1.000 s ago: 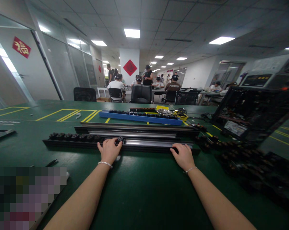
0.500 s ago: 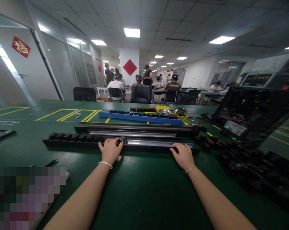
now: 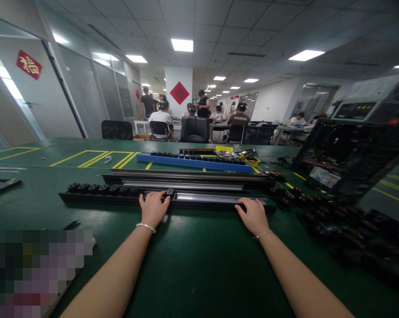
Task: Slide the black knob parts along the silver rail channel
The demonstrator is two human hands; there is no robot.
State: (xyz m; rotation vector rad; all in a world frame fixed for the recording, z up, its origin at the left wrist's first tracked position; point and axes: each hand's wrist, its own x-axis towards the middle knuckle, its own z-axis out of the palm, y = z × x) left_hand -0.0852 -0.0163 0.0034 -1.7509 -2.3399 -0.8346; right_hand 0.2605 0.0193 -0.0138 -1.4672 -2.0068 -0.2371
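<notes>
A long black rail (image 3: 202, 206) with a shiny metal channel lies across the green table before me. Several small black knob-like parts (image 3: 103, 189) sit in a row along its left half. My left hand (image 3: 153, 206) bends over the middle of this rail, its fingers closed round a small black part (image 3: 170, 191) whose top shows beside the thumb. The far fingertips are partly hidden. At the rail's right end, my right hand (image 3: 251, 211) grips the rail, thumb on the near side and fingers over the top.
Behind lie another black rail (image 3: 193, 176) and a blue tray (image 3: 193, 163) with a row of black parts. A dark heap of loose parts (image 3: 348, 234) spreads at right, near an open black machine housing (image 3: 328, 154). A pixelated patch covers the lower left. People sit farther back.
My left hand has shifted very slightly right along the rail, with the small black part beside the thumb. The right hand stays where it was.
</notes>
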